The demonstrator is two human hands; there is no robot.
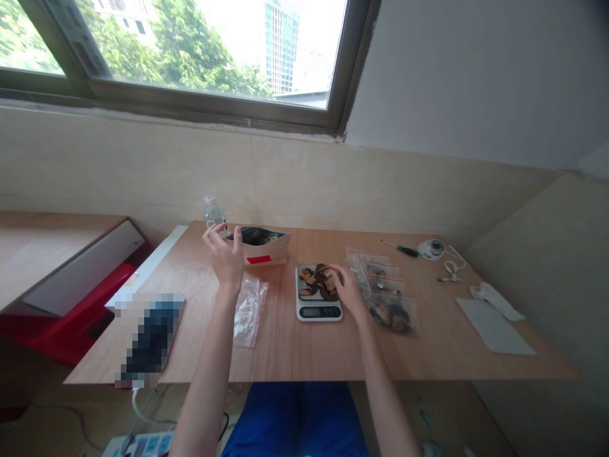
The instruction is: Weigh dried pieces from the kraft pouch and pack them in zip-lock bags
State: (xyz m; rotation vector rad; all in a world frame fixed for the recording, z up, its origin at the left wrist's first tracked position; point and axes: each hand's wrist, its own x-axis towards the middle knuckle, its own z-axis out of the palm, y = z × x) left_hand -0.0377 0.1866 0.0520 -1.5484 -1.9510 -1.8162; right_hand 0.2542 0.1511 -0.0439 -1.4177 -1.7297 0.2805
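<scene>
The work looks partway through: on the table (pixel 280 355), just beyond and beside the right hand (pixel 349 291), several zip bags (pixel 392 314) already hold dark pieces, while clear bags (pixel 250 314) lie flat, seemingly unfilled, to the right of the left forearm. A heap of dried slices (pixel 314 280) sits loose on the scale (pixel 300 312) under the right hand's fingertips, not yet bagged. That hand is bent over the heap; whether it pinches a slice I cannot tell. The left hand (pixel 226 257) is raised, fingers spread and holding nothing, beside the gaping paper pouch (pixel 281 249), whose remaining contents cannot be made out.
</scene>
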